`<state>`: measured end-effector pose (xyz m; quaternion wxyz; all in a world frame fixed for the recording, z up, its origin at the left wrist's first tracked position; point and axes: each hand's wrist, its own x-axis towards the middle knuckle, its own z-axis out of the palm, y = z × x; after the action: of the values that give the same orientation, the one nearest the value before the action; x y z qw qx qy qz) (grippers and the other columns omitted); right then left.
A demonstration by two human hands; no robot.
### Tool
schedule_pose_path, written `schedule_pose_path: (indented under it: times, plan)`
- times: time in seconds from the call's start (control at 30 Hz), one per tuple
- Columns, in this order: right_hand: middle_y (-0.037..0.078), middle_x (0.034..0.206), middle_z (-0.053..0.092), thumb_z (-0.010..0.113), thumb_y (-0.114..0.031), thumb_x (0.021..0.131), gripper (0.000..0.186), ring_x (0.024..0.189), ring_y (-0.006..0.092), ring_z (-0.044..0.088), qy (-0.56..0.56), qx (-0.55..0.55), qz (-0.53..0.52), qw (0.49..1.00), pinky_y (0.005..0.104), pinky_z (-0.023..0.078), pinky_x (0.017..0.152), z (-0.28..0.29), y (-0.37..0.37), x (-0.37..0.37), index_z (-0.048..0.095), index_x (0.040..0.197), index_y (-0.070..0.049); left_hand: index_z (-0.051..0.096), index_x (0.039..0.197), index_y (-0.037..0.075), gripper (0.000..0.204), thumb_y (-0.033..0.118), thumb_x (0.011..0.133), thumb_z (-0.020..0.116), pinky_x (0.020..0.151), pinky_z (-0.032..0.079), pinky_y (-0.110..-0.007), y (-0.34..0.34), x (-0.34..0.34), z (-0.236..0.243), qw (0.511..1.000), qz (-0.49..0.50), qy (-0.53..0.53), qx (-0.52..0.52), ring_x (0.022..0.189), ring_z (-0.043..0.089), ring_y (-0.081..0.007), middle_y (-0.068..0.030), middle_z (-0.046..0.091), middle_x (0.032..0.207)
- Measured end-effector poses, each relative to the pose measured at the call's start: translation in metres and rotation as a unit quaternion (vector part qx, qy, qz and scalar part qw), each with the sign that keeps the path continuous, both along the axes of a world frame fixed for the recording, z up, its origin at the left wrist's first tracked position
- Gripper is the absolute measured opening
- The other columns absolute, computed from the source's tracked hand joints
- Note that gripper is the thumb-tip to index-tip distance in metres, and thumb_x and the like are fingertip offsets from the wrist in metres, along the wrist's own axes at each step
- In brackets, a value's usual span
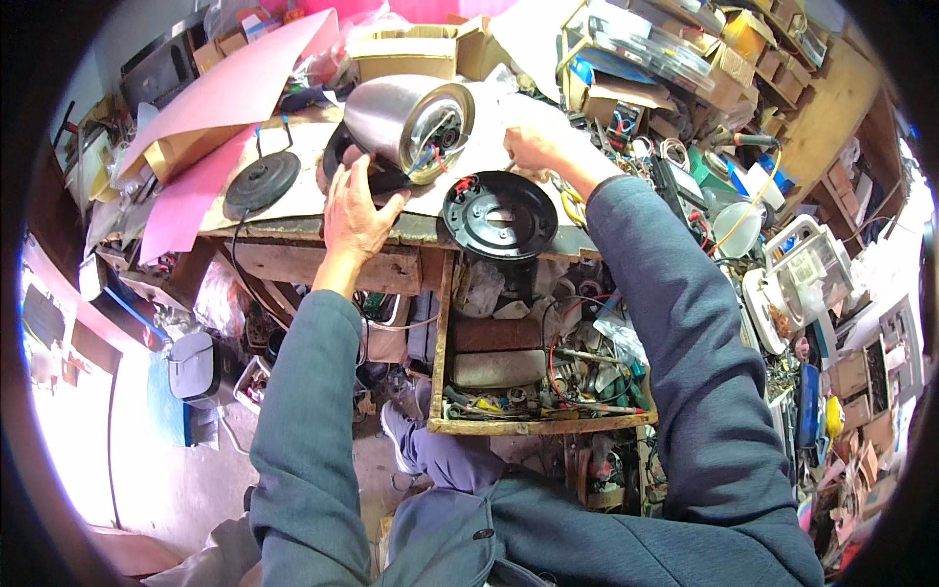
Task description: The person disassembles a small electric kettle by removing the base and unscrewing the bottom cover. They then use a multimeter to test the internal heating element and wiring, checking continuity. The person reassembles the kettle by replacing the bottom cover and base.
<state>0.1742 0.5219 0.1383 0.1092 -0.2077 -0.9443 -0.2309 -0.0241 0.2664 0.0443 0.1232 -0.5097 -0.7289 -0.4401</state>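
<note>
A brushed-metal electric kettle (pixel 396 115) lies on its side on the bench, its underside uncovered so that wires and a round fitting show. Beside the kettle's dark handle is my left hand (pixel 358 217), open with fingers spread; whether it presses on the handle is hard to tell. Right of the kettle, my right hand (pixel 544 143) is closed over the bench, and what its fingers hold is hidden. Between my hands, a black round bottom cover (pixel 499 217) rests at the bench's front edge with a hole in its middle. A black corded power base (pixel 262 184) lies to the left.
An open wooden drawer (pixel 543 427) below the bench holds tools, wires and small parts. Pink sheets (pixel 210 117) and a cardboard box (pixel 403 54) stand at the back. Cables, a meter (pixel 677 183) and clutter crowd the right side.
</note>
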Motion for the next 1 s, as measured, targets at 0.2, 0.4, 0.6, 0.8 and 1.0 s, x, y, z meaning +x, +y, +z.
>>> schedule_pose_path:
  times: [0.2,0.4,0.6,0.8,1.0]
  plan:
    - [0.020,0.087,0.077,0.058,-0.012,0.091,0.022,0.079,0.0357,0.077,0.014,-0.008,-0.015,1.000,0.0469,0.060,0.067,0.017,-0.002,0.003,0.078,0.089,-0.003,0.051,0.143,0.003,0.075,0.034,0.083,0.084,0.116,0.042,-0.050,0.000,-0.005,-0.006,0.999,0.015,0.027,0.021,0.129,0.058,-0.0402,-0.0211,0.064,0.134]
    - [0.022,0.087,0.075,0.057,-0.015,0.091,0.024,0.078,0.0384,0.075,0.152,-0.028,-0.009,0.988,0.0488,0.059,0.070,0.002,-0.008,0.010,0.076,0.086,-0.001,0.051,0.143,0.003,0.076,0.034,0.083,0.084,0.116,0.042,-0.050,0.003,-0.003,-0.004,1.000,0.001,0.022,0.017,0.129,0.058,-0.0417,-0.0220,0.062,0.137]
    - [0.019,0.082,0.072,0.054,-0.020,0.097,0.026,0.074,0.0357,0.070,0.132,-0.051,-0.001,0.990,0.0465,0.056,0.069,-0.002,0.003,0.012,0.073,0.087,-0.004,0.050,0.144,0.002,0.076,0.034,0.083,0.084,0.117,0.041,-0.049,0.000,0.000,-0.003,1.000,0.022,0.022,0.003,0.134,0.055,-0.0410,-0.0217,0.062,0.138]
    - [0.016,0.090,0.075,0.059,-0.026,0.097,0.025,0.085,0.0345,0.074,0.089,-0.076,-0.053,0.992,0.0455,0.058,0.075,0.027,-0.020,0.017,0.074,0.093,-0.007,0.050,0.144,0.003,0.075,0.034,0.084,0.083,0.115,0.042,-0.050,0.001,0.000,-0.002,1.000,0.011,0.016,0.007,0.134,0.054,-0.0440,-0.0233,0.061,0.138]
    - [0.012,0.105,0.077,0.062,-0.035,0.095,0.027,0.100,0.0325,0.075,0.211,-0.230,-0.046,0.949,0.0448,0.059,0.088,0.047,-0.060,0.003,0.078,0.112,-0.021,0.050,0.145,0.004,0.075,0.035,0.085,0.082,0.118,0.039,-0.053,0.001,-0.001,-0.002,1.000,-0.003,-0.004,-0.004,0.140,0.049,-0.0491,-0.0245,0.059,0.142]
